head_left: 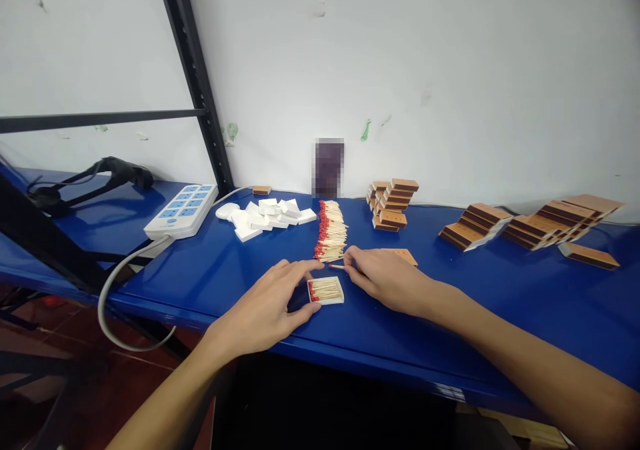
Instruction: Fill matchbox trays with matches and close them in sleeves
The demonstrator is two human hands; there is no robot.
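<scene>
A white matchbox tray [342,298] holds red-tipped matches [324,289] lying side by side. Around its left end is my left hand [265,303], thumb and fingers spread apart; the thumb lies by the tray's near corner and the index finger reaches past its far side. My right hand [383,280] pinches a single match [337,266], red head pointing left, just beyond the tray. Behind it a long pile of matches [331,231] runs back toward the wall, heads to the left. An orange matchbox sleeve [401,257] is partly hidden behind my right hand.
Several white trays [265,218] are heaped at left, beside a power strip [183,210] with a cable. Stacked matchboxes [393,203] stand behind; more stacks [475,225] lean at right on the blue shelf [210,283]. A black post [195,70] rises at left.
</scene>
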